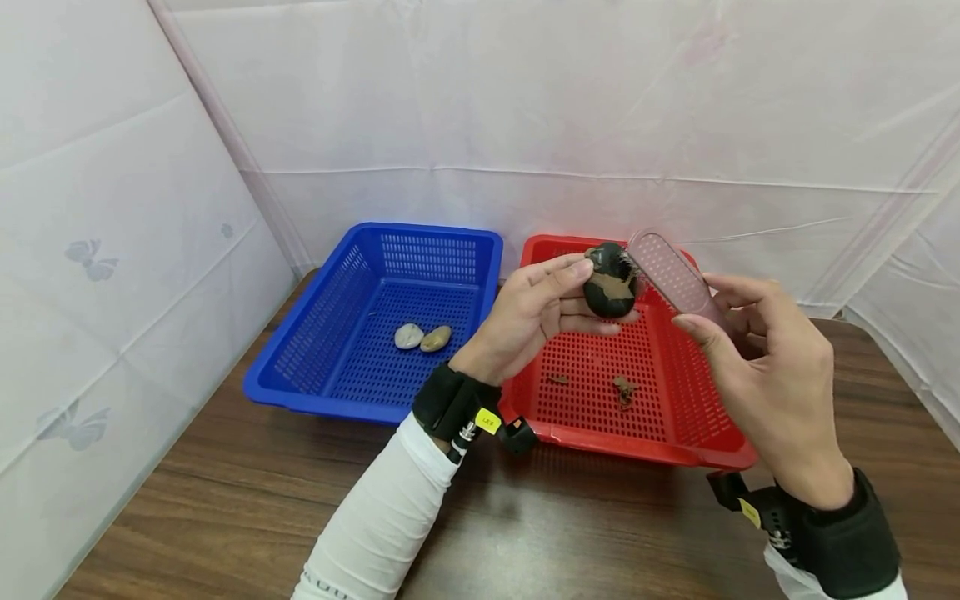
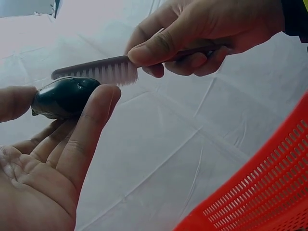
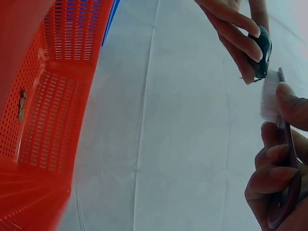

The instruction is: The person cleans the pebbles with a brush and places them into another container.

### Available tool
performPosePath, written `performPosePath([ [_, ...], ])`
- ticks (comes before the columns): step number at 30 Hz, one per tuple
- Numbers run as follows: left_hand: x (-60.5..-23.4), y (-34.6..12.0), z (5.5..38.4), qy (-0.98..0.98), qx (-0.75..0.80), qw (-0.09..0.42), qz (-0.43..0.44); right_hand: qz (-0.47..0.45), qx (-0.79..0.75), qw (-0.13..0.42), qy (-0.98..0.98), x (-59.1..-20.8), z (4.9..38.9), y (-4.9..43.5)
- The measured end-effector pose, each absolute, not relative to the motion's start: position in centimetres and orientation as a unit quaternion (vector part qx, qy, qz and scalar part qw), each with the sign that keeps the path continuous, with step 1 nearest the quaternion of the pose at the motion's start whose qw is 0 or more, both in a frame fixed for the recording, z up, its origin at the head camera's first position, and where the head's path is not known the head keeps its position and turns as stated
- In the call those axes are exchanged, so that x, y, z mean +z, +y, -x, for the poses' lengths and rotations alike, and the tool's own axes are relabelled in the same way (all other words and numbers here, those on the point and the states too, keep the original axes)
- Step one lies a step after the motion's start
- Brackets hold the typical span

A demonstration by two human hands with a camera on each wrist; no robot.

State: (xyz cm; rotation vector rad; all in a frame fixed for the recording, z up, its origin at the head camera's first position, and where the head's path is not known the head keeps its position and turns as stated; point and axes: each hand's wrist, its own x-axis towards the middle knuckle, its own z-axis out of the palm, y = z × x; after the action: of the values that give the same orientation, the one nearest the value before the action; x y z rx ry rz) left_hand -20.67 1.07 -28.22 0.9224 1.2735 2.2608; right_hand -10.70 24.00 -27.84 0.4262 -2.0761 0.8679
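My left hand pinches a dark, glossy stone between thumb and fingers, held over the red basket. A brown patch of dirt covers part of the stone's face. In my right hand is a pinkish-brown brush, gripped by its handle. The left wrist view shows the brush's pale bristles right at the top of the stone. In the right wrist view the bristles meet the stone's lower end.
Two light stones, a white one and a tan one, lie in the blue basket on the left. Small brown clumps lie on the red basket's floor. Both baskets stand on a wooden table before white sheeting.
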Motion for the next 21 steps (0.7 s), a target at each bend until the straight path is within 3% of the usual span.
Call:
performPosePath([
  [8, -28.2, 1.4, 20.6, 0.431, 0.831, 0.179, -0.303, -0.223, 0.347, 0.397, -0.820, -27.7, 10.3, 22.9],
  [21, -28.3, 1.3, 20.8, 0.443, 0.826, 0.184, -0.297, -0.193, 0.330, 0.408, -0.829, -28.2, 11.1, 23.3],
])
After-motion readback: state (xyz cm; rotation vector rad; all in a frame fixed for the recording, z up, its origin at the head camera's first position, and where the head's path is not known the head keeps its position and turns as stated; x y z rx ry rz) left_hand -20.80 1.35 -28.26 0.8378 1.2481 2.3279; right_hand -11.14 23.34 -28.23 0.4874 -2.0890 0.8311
